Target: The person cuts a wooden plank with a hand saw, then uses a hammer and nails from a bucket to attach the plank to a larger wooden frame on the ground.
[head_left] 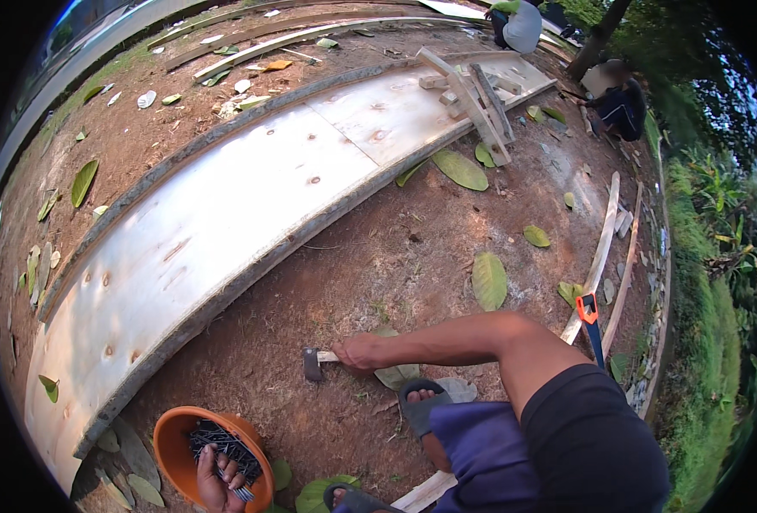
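Note:
My right hand [361, 352] is closed round the pale wooden handle of a hammer [312, 365], just above the reddish soil. The hammer's dark metal head points left, toward the long plywood panel [224, 214]. At the lower left, my left hand [216, 480] is over the near side of an orange bucket [170, 445]. Its fingers are curled around a few nails [243, 493], whose ends show by the fingertips. Many loose dark nails [224, 446] fill the bucket's inside. The left forearm is mostly out of the picture.
Timber edging [250, 285] runs along the panel. Short wood pieces [481, 107] are stacked at its far end. A handsaw [590, 321] with an orange-and-blue handle stands by long boards [602, 244] at right. Two people [622, 107] [519, 26] crouch farther off. Large leaves [489, 280] dot the ground.

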Demonstrator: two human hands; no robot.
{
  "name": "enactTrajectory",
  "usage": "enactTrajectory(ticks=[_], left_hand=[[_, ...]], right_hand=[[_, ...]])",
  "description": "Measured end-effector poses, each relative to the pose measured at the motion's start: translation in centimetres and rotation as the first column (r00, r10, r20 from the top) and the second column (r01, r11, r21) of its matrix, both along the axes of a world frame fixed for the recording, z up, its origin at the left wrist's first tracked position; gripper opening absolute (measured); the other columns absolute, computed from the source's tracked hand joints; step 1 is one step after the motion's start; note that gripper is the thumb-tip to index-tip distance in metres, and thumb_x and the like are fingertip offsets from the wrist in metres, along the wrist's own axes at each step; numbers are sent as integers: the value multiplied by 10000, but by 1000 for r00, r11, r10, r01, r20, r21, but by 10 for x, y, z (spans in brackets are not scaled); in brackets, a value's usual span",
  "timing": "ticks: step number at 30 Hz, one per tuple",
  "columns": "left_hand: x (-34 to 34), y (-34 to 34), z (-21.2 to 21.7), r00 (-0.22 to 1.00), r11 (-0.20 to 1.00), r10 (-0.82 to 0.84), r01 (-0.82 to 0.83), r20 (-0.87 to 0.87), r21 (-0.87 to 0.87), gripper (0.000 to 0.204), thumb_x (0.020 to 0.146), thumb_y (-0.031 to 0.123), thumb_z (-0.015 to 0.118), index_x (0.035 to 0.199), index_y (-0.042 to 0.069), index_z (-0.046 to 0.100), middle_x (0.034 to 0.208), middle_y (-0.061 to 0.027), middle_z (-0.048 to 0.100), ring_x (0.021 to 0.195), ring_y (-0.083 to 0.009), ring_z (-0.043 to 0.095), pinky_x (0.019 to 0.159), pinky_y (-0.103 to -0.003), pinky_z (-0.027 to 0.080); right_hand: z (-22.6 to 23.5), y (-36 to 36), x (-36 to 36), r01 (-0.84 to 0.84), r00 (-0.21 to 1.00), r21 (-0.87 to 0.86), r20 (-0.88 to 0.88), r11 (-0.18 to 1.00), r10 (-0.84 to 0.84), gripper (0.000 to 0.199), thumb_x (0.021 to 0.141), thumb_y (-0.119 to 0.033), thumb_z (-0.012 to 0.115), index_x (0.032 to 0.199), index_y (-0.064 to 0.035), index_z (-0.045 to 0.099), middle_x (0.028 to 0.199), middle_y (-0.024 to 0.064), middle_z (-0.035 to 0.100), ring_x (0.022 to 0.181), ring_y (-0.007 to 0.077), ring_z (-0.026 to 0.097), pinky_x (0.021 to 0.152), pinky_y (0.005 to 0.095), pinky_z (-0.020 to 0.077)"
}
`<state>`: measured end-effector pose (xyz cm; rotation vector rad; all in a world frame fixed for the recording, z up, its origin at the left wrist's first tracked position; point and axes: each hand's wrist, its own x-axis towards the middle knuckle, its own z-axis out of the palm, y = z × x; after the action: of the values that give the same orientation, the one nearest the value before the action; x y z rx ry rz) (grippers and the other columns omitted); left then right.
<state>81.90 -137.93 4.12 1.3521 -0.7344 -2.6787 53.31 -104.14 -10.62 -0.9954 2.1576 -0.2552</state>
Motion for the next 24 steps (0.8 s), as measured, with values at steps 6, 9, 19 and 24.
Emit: enactTrajectory(ticks=[6, 9, 19, 24], left_hand=[[-5, 22, 24, 997, 992, -50, 43, -66, -115, 158, 1031, 197, 588, 1169, 120, 593, 745, 19, 486, 486, -51, 433, 350, -194, 354], [-11, 40, 24, 986, 990, -85, 67, -141, -125, 247, 1039, 210, 548, 1263, 106, 554, 777, 9, 505, 499, -50, 443, 367, -184, 364], [-43, 115, 60, 995, 996, 57, -62, -80, -67, 341, 1090, 333, 468, 1286, 61, 530, 955, -29, 646, 564, -63, 517, 437, -208, 428], [-23, 98, 56, 987, 1000, -3, 3, -163, -4, 186, 1071, 194, 449, 1176, 77, 548, 775, 0, 561, 522, -39, 465, 395, -200, 332]], right_hand=[[146, -75, 33, -282, 942, -118, -222, 952, 251, 601, 884, -350, 687, 1307, 36, 506, 1283, 262, 603, 1099, 377, 659, 848, 497, 568], [163, -99, 81, -357, 920, -661, -127, 660, 371, 932, 819, -465, 754, 1472, 61, 347, 1502, 289, 393, 1346, 427, 466, 1073, 522, 435], [207, -114, 132, -435, 869, -680, -144, 590, 474, 1346, 614, -477, 907, 1580, 69, 146, 1621, 339, 176, 1518, 463, 224, 1233, 549, 233], [220, -131, 130, -489, 834, -625, -129, 608, 537, 1249, 667, -548, 873, 1559, 36, 222, 1530, 296, 335, 1424, 461, 383, 1158, 533, 367]])
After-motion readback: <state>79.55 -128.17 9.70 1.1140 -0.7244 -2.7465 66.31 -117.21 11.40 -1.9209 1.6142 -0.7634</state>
